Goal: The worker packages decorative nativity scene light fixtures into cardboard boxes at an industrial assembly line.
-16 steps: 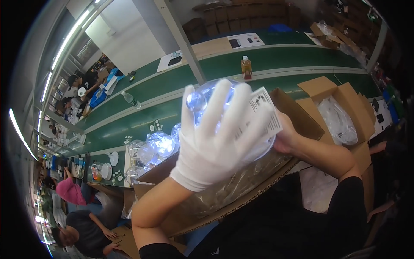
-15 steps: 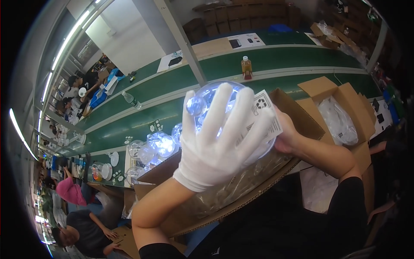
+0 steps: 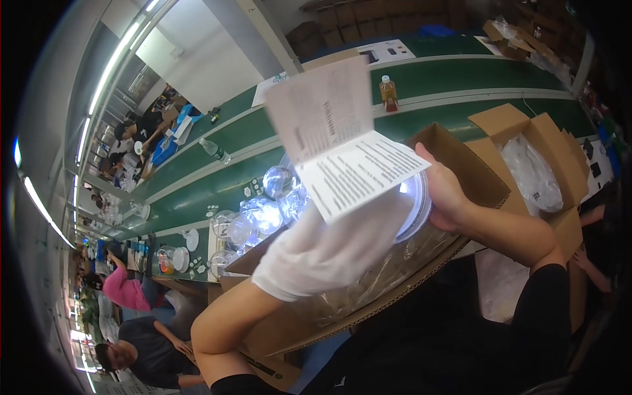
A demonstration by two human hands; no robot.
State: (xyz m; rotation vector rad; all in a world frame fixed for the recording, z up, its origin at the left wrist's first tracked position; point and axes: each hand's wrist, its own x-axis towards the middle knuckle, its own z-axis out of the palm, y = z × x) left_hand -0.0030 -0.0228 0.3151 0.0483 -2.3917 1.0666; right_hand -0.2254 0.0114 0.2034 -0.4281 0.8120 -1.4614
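Note:
An unfolded printed leaflet (image 3: 365, 171) stands bent along its crease, its raised half (image 3: 322, 105) smeared by motion. Behind its lower part is my left hand (image 3: 329, 260) in a white glove, blurred, with the fingers hidden, so I cannot tell how they are set. My bare right hand (image 3: 449, 194) is closed round the side of a clear round lamp (image 3: 415, 207) that glows bluish white. The thumb lies by the leaflet's right corner. Most of this lamp is covered by paper and glove. Both hands are above an open cardboard box (image 3: 461, 164) with clear plastic wrapping inside.
Several clear globes, some lit (image 3: 263, 217), stand left of the box on the green bench (image 3: 178, 191). A bottle of amber drink (image 3: 388, 95) and a clear bottle (image 3: 214, 151) stand farther back. Another open carton (image 3: 550, 155) holds a plastic bag at right. Co-workers sit at left.
The leaflet, folded by my right hand before, is now opened out over the glove. My left hand's spread fingers have gone from sight behind it. The view has shifted slightly.

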